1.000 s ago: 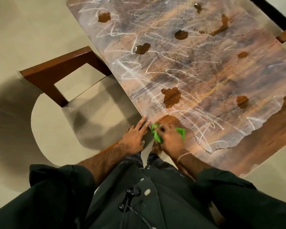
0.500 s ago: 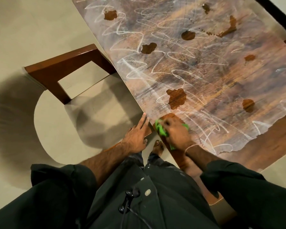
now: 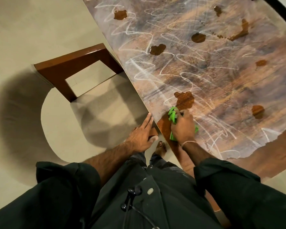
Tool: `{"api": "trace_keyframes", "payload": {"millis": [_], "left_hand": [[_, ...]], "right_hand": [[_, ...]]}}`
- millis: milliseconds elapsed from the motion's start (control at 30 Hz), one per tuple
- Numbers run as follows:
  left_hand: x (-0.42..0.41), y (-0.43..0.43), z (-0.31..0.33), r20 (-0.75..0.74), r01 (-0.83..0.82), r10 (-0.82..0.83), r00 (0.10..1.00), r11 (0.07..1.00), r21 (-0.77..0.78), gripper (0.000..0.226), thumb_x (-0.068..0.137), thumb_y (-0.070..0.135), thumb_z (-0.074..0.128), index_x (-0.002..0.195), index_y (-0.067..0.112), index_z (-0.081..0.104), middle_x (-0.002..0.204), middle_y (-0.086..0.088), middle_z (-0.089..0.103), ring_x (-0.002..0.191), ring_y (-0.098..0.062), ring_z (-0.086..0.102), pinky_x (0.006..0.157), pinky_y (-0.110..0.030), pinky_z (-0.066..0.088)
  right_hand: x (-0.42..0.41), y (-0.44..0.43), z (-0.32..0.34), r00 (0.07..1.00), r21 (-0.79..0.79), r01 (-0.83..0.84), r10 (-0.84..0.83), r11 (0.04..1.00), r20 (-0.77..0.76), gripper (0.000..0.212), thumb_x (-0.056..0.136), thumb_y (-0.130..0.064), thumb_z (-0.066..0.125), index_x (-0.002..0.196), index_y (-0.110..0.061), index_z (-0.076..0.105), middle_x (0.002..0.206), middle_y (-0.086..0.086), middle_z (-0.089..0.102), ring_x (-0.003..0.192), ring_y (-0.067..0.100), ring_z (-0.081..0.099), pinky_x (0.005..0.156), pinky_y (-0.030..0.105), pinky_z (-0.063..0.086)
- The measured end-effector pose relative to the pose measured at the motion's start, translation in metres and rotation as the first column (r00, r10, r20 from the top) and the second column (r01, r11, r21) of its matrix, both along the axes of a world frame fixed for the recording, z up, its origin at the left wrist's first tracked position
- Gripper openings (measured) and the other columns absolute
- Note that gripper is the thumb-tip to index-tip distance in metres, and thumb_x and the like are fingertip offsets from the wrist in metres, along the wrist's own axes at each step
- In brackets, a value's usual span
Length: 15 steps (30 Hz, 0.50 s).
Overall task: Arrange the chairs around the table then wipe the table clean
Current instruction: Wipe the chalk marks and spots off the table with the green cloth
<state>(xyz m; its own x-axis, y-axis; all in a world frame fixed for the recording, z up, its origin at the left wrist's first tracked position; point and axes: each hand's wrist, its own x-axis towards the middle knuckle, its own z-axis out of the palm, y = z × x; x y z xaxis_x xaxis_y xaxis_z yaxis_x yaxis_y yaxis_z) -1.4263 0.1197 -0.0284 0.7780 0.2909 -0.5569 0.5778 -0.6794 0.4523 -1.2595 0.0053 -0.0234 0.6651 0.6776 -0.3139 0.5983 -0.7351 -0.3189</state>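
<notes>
Head cam only. The table [image 3: 221, 83] runs off the top and right of the frame, so you can't see its far end. The chair [image 3: 69, 65] on the left is mostly tucked under it, with just the open backrest frame showing. The green cloth [image 3: 172, 115] is largely buried under the right hand [image 3: 182, 128], which clutches it bunched up against the tabletop at the near left edge, right below a brown puddle [image 3: 184, 100].

The left hand [image 3: 142, 136] lies flat with straight fingers on a small brown wooden bit by the table edge. I can't tell what that piece is.

The top is dark wood grain under a hazy white film with chalky zigzag scribbles and glossy brown blotches. A bare brown strip runs along the near edge. The chair is smooth reddish wood.
</notes>
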Motion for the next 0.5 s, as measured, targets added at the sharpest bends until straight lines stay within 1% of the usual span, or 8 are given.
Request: {"api": "trace_keyframes", "payload": {"millis": [67, 167, 233, 300, 333, 367, 433, 500], "left_hand": [[0.002, 0.002, -0.001, 0.028, -0.02, 0.02, 0.999, 1.0, -0.004, 0.084, 0.103, 0.052, 0.04, 0.161, 0.019, -0.01, 0.165, 0.009, -0.026, 0.15, -0.026, 0.026, 0.117, -0.054, 0.03], [0.006, 0.006, -0.003, 0.021, -0.022, 0.022, 1.0, 1.0, -0.002, 0.079, 0.104, 0.047, 0.038, 0.161, 0.019, -0.009, 0.165, 0.01, -0.025, 0.15, -0.027, 0.025, 0.117, -0.053, 0.03], [0.007, 0.01, -0.003, 0.021, -0.011, 0.011, 1.0, 1.0, 0.009, 0.077, 0.105, 0.046, 0.037, 0.161, 0.017, -0.008, 0.165, 0.009, -0.026, 0.149, -0.029, 0.027, 0.117, -0.053, 0.032], [0.008, 0.013, -0.003, 0.005, -0.006, 0.006, 1.0, 1.0, 0.011, 0.077, 0.105, 0.043, 0.037, 0.161, 0.016, -0.008, 0.165, 0.006, -0.026, 0.15, -0.029, 0.026, 0.118, -0.053, 0.031], [0.009, 0.015, -0.002, 0.003, -0.013, 0.013, 1.0, 1.0, 0.013, 0.077, 0.105, 0.043, 0.038, 0.161, 0.015, -0.008, 0.165, 0.005, -0.026, 0.15, -0.029, 0.025, 0.118, -0.053, 0.03], [0.009, 0.016, -0.001, 0.004, -0.022, 0.022, 1.0, 1.0, 0.017, 0.079, 0.105, 0.043, 0.039, 0.161, 0.016, -0.009, 0.166, 0.005, -0.025, 0.15, -0.03, 0.026, 0.118, -0.054, 0.03], [0.01, 0.018, 0.0, 0.013, -0.033, 0.033, 0.999, 0.999, 0.021, 0.082, 0.103, 0.042, 0.042, 0.16, 0.016, -0.011, 0.166, 0.003, -0.023, 0.148, -0.032, 0.029, 0.117, -0.055, 0.03], [0.011, 0.022, -0.002, 0.017, -0.043, 0.043, 0.999, 0.999, 0.012, 0.084, 0.101, 0.041, 0.044, 0.16, 0.018, -0.011, 0.167, 0.003, -0.022, 0.147, -0.033, 0.03, 0.117, -0.055, 0.03]], "right_hand": [[-0.012, 0.003, -0.004, 0.979, 0.025, -0.205, 0.205, 0.978, 0.019, 0.065, 0.083, -0.017, 0.07, 0.143, -0.017, 0.047, 0.128, 0.011, 0.045, 0.114, 0.028, 0.047, 0.087, 0.035, 0.052], [-0.01, -0.003, -0.007, 0.798, 0.069, -0.602, 0.603, 0.796, 0.011, 0.067, 0.079, -0.018, 0.074, 0.141, -0.02, 0.05, 0.122, 0.008, 0.049, 0.105, 0.026, 0.049, 0.075, 0.035, 0.052], [0.003, 0.0, -0.006, 0.827, 0.022, -0.562, 0.562, 0.827, -0.002, 0.065, 0.086, -0.022, 0.068, 0.145, -0.02, 0.043, 0.128, 0.008, 0.045, 0.109, 0.024, 0.047, 0.082, 0.035, 0.052], [0.012, 0.008, -0.001, 0.982, -0.002, -0.191, 0.191, 0.982, -0.013, 0.062, 0.089, -0.02, 0.064, 0.146, -0.016, 0.041, 0.134, 0.01, 0.041, 0.115, 0.026, 0.047, 0.089, 0.034, 0.052], [0.013, 0.012, 0.001, 1.0, -0.009, 0.008, -0.008, 1.0, -0.016, 0.06, 0.09, -0.019, 0.062, 0.146, -0.014, 0.041, 0.134, 0.011, 0.04, 0.116, 0.027, 0.047, 0.09, 0.035, 0.05], [0.01, 0.017, 0.003, 0.995, -0.019, 0.096, -0.096, 0.995, -0.018, 0.06, 0.09, -0.019, 0.062, 0.146, -0.013, 0.042, 0.133, 0.013, 0.041, 0.116, 0.028, 0.046, 0.091, 0.035, 0.049], [-0.003, 0.023, 0.003, 0.995, -0.028, -0.099, 0.099, 0.995, 0.002, 0.064, 0.088, -0.018, 0.063, 0.147, -0.015, 0.04, 0.132, 0.012, 0.041, 0.116, 0.028, 0.046, 0.089, 0.034, 0.049], [-0.012, 0.021, 0.0, 0.885, 0.011, -0.465, 0.465, 0.885, -0.008, 0.07, 0.083, -0.018, 0.068, 0.147, -0.021, 0.041, 0.13, 0.009, 0.043, 0.112, 0.025, 0.045, 0.083, 0.033, 0.052]]}}
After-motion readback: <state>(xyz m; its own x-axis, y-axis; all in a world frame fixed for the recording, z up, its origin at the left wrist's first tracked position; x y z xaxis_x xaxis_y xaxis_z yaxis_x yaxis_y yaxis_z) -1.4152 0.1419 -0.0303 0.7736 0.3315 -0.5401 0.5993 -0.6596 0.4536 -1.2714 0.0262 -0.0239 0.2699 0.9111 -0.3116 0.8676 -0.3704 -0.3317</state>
